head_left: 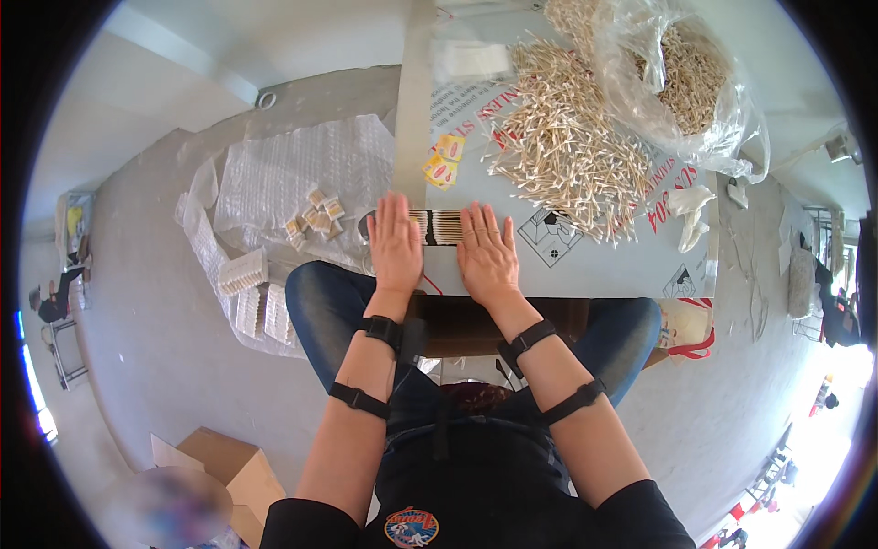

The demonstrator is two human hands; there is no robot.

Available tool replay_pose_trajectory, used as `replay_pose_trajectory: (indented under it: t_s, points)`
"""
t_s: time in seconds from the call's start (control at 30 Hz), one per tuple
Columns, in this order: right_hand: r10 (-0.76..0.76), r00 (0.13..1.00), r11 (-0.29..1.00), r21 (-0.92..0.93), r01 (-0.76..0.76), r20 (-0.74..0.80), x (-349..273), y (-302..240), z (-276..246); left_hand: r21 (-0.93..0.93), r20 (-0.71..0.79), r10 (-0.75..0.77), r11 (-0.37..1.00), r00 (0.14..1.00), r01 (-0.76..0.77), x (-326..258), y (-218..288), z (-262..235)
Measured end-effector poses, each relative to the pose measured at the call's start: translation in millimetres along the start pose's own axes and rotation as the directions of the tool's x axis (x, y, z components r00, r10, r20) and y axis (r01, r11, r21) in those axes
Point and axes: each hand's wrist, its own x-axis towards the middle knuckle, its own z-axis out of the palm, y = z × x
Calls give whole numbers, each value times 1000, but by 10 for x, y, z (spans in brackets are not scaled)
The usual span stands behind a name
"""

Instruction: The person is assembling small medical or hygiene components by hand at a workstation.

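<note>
My left hand (396, 252) and my right hand (488, 254) lie flat near the front edge of the table (604, 279), fingers stretched forward. Between them runs a short row of cotton swabs (446, 220), laid side by side with dark gaps showing. Both palms press at the row's two ends and cover part of it. Beyond my right hand spreads a large loose heap of cotton swabs (572, 137) with pale sticks and white tips. Small yellow and white printed cards (444, 163) rest on the tabletop, past the row.
A clear plastic bag (745, 137) of more swabs stands at the far right, with crumpled white plastic (690, 209) nearer. Left of the table, bubble wrap (302, 151) carries small packs (317, 218) and white ribbed bundles (242, 272). A cardboard box (219, 453) sits open at lower left.
</note>
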Motion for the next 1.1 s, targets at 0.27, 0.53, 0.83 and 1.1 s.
replay_pose_trajectory:
  t_s: [0.27, 0.53, 0.83, 1.1]
  points:
    - [-11, 1000, 1000, 20, 11, -21, 16, -136, 21, -378, 11, -28, 925, 1000, 30, 90, -222, -88]
    - [6, 1000, 1000, 26, -6, -24, 22, -239, 51, -218, 26, 85, 973, 996, -77, 76, -268, -102]
    - [19, 999, 1000, -2, -20, -29, 2, -138, 58, 70, 86, 218, 972, 972, -224, 11, -2, -80]
    - [2, 1000, 1000, -12, -2, -15, 8, -80, 43, 78, 87, 188, 978, 978, -195, 4, -13, -24]
